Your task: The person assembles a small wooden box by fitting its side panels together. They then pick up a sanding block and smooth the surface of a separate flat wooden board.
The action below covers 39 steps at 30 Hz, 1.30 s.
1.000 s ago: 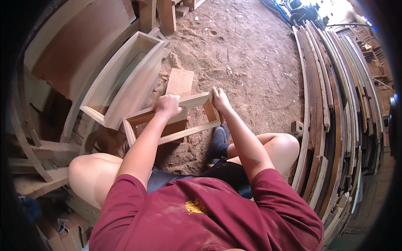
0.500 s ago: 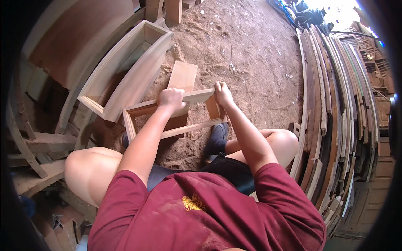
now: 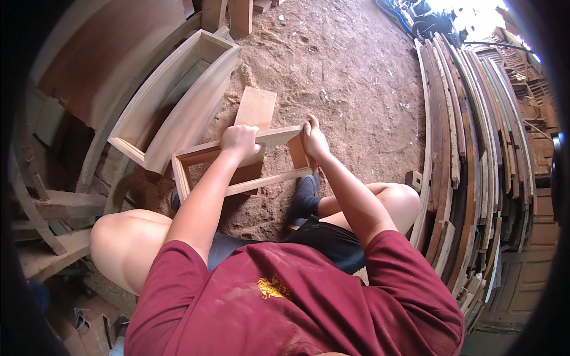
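At the far left there are curved wooden pieces (image 3: 35, 196). Next to them is a long wooden box (image 3: 193, 113), its open side turned up, placed slantwise. To the right of it, in front of the person and over the sandy ground (image 3: 356, 89), is the rectangular wooden frame (image 3: 270, 180), with its left end just beside the box. The left hand (image 3: 239, 141) has its fingers curled over the upper rail of the frame, pinching it near the middle. Behind this rail a flat board (image 3: 256, 108) shows, partly covered by the frame. The right hand (image 3: 314, 141) grips the right end of the frame at the upper corner; its fingers are bent around the wood. Below this hand is 1 dark shoe (image 3: 305, 196). Farther right, a small wooden block (image 3: 414, 180) is beside a stack of long planks (image 3: 451, 154).
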### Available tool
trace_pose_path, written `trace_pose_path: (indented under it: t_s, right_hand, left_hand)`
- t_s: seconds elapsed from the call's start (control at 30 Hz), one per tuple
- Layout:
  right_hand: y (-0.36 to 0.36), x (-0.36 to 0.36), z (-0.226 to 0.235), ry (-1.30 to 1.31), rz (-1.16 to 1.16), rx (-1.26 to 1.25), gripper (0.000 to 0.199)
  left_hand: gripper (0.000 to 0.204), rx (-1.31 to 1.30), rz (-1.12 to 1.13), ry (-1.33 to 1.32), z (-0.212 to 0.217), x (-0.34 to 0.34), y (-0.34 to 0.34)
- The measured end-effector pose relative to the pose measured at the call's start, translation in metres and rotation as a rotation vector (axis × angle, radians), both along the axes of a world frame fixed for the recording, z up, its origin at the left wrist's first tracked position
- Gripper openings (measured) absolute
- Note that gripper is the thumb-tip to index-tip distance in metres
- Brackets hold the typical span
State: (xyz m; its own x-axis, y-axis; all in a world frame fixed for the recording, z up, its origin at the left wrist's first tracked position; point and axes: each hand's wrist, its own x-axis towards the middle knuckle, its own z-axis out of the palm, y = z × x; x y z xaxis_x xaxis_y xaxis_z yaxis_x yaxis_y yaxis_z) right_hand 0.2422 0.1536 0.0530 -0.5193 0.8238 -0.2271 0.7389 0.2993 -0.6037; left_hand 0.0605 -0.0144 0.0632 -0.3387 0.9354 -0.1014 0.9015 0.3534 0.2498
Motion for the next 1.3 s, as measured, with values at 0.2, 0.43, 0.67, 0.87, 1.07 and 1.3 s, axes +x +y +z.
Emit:
trace_pose_path:
  t_s: [0.2,0.43,0.67,0.87,1.07,1.3]
  right_hand:
    - [-0.021,0.03,0.001,-0.064,0.048,0.02,0.04]
    - [0.003,0.009,-0.007,-0.043,0.027,0.064,0.044]
    - [0.0,0.021,-0.012,-0.07,0.054,0.054,0.046]
    - [0.013,0.003,-0.013,0.0,0.041,0.018,0.044]
    - [-0.01,0.027,-0.004,-0.047,0.124,0.021,0.044]
    - [0.002,0.005,-0.002,-0.029,0.033,0.063,0.044]
  left_hand:
    - [0.036,-0.015,0.047,-0.009,-0.001,-0.001,-0.001]
    - [0.033,-0.01,0.023,-0.021,0.001,0.001,0.002]
    - [0.033,0.0,0.035,-0.001,0.001,0.002,0.002]
    - [0.032,0.006,0.036,-0.028,-0.002,0.0,0.003]
    - [0.032,0.022,0.035,-0.014,-0.004,-0.002,0.0]
    - [0.032,0.003,0.015,0.047,-0.003,0.001,0.001]
